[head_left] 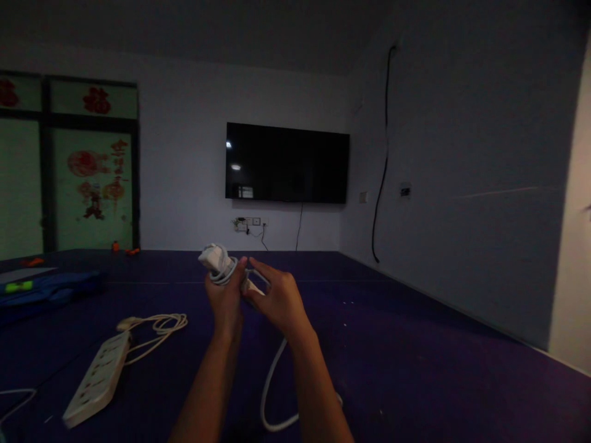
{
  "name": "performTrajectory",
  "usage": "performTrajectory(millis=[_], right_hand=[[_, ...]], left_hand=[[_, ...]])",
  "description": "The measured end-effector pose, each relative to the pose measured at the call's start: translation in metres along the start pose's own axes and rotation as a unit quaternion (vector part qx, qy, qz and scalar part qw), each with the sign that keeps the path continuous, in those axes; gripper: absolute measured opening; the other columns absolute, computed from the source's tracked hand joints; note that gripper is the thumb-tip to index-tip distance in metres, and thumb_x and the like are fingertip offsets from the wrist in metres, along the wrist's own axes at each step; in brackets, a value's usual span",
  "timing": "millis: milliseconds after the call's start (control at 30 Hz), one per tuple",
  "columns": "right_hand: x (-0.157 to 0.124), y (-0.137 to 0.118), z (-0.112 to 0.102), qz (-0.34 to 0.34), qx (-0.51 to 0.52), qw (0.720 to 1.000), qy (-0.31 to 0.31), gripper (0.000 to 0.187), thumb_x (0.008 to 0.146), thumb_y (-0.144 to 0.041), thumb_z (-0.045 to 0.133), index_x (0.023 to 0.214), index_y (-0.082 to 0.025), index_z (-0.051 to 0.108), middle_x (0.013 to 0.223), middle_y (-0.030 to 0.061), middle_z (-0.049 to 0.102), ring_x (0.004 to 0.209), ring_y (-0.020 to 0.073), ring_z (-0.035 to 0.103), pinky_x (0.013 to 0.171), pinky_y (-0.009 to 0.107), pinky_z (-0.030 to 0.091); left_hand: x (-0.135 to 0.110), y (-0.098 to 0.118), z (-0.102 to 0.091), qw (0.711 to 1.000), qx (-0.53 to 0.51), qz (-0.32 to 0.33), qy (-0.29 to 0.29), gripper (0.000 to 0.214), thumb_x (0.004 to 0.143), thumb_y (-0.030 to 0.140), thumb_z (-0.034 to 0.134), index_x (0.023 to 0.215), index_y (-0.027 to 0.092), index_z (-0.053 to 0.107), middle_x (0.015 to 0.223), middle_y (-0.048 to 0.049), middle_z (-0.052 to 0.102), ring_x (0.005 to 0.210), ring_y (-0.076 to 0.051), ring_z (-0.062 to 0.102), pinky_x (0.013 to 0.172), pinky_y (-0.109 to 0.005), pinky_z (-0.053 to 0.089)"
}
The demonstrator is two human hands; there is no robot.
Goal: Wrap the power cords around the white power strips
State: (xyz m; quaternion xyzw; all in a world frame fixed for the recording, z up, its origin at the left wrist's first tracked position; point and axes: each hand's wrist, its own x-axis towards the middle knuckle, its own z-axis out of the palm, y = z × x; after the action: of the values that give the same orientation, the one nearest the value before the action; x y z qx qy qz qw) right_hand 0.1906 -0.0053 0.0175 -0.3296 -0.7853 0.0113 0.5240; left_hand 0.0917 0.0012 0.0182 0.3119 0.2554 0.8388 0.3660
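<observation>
My left hand (225, 296) is closed around a white power strip (215, 259) held upright, with its white cable looped round it. My right hand (276, 294) pinches that white cable (272, 381) just beside the strip; the rest of the cable hangs down between my forearms to the dark purple floor (415, 357). Both hands are raised in front of me, close together and touching the same strip.
A second white power strip (96, 378) with its coiled cable (159, 326) lies on the floor at the lower left. A blue object (46, 289) sits at far left. A dark wall-mounted TV (286, 162), wall sockets (249, 223) and a hanging black cable (383, 160) are ahead.
</observation>
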Motion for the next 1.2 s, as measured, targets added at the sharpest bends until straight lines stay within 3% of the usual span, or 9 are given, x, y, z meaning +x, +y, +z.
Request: performTrajectory(millis=[100,233,467,567,700,800,967,1067,1200], right_hand=[[0.000,0.002,-0.006,-0.008,0.057,0.998,0.019,0.048,0.071,-0.027,0.071,0.118,-0.023,0.063,0.113,0.0076,0.067,0.093,0.0212,0.066,0.078,0.031,0.052],[0.001,0.017,-0.017,0.032,0.080,0.993,0.087,0.031,0.076,-0.027,0.065,0.106,-0.020,0.070,0.092,0.0064,0.073,0.079,0.0189,0.068,0.074,0.030,0.052],[-0.004,0.055,-0.011,0.101,0.084,0.989,0.075,0.029,0.083,-0.037,0.054,0.090,-0.016,0.073,0.071,0.0054,0.071,0.069,0.0185,0.066,0.066,0.029,0.049],[-0.006,0.062,-0.003,0.124,0.043,0.991,0.014,0.035,0.087,-0.038,0.048,0.076,-0.015,0.073,0.064,0.0053,0.069,0.059,0.0174,0.063,0.059,0.027,0.047],[-0.004,0.055,0.003,0.105,0.039,0.994,0.016,0.028,0.085,-0.027,0.052,0.102,-0.015,0.070,0.093,0.0096,0.072,0.088,0.0201,0.066,0.081,0.032,0.048],[-0.001,0.039,0.006,0.075,0.121,0.990,0.022,0.036,0.085,-0.030,0.052,0.116,-0.015,0.063,0.110,0.0113,0.068,0.102,0.0194,0.062,0.092,0.034,0.045],[-0.002,0.019,0.007,0.088,0.270,0.957,-0.065,0.064,0.073,-0.043,0.067,0.130,-0.018,0.052,0.118,0.0105,0.063,0.096,0.0189,0.063,0.081,0.033,0.051],[-0.003,0.014,0.004,0.108,0.277,0.949,-0.104,0.074,0.062,-0.040,0.076,0.129,-0.019,0.053,0.108,0.0080,0.066,0.077,0.0154,0.061,0.067,0.029,0.051],[-0.001,0.012,-0.001,0.081,0.265,0.951,-0.140,0.051,0.058,-0.035,0.079,0.104,-0.018,0.069,0.079,-0.0002,0.065,0.067,0.0116,0.055,0.058,0.022,0.043]], left_hand=[[0.009,0.014,-0.010,0.999,-0.017,-0.050,0.006,0.032,0.057,0.026,0.077,0.078,0.016,0.057,0.061,0.0037,0.061,0.048,-0.010,0.057,0.049,-0.020,0.048],[0.016,0.034,-0.023,0.989,-0.076,-0.111,-0.055,0.021,0.067,0.034,0.063,0.077,0.016,0.058,0.059,0.0000,0.063,0.051,-0.015,0.062,0.051,-0.028,0.054],[0.016,0.042,-0.044,0.943,-0.125,-0.196,-0.237,0.054,0.064,0.052,0.061,0.100,0.012,0.063,0.072,-0.0096,0.070,0.057,-0.021,0.065,0.050,-0.031,0.054],[0.014,0.041,-0.041,0.944,-0.118,-0.188,-0.245,0.055,0.063,0.049,0.061,0.103,0.011,0.062,0.073,-0.0114,0.070,0.059,-0.023,0.066,0.051,-0.033,0.054],[0.012,0.041,-0.032,0.961,-0.083,-0.156,-0.212,0.054,0.061,0.041,0.062,0.104,0.010,0.061,0.069,-0.0105,0.069,0.054,-0.022,0.065,0.050,-0.034,0.054],[0.011,0.040,-0.030,0.966,-0.070,-0.143,-0.203,0.053,0.061,0.039,0.062,0.104,0.009,0.061,0.066,-0.0093,0.068,0.053,-0.022,0.064,0.050,-0.033,0.053],[0.011,0.038,-0.035,0.963,-0.079,-0.107,-0.235,0.051,0.061,0.041,0.062,0.102,0.009,0.062,0.072,-0.0097,0.068,0.056,-0.021,0.064,0.051,-0.031,0.053],[0.011,0.036,-0.038,0.954,-0.073,-0.083,-0.279,0.055,0.058,0.044,0.067,0.103,0.011,0.061,0.080,-0.0095,0.069,0.058,-0.021,0.064,0.050,-0.031,0.053],[0.014,0.030,-0.041,0.953,-0.052,-0.040,-0.295,0.059,0.054,0.048,0.072,0.102,0.015,0.062,0.086,-0.0083,0.069,0.067,-0.022,0.066,0.058,-0.031,0.054]])
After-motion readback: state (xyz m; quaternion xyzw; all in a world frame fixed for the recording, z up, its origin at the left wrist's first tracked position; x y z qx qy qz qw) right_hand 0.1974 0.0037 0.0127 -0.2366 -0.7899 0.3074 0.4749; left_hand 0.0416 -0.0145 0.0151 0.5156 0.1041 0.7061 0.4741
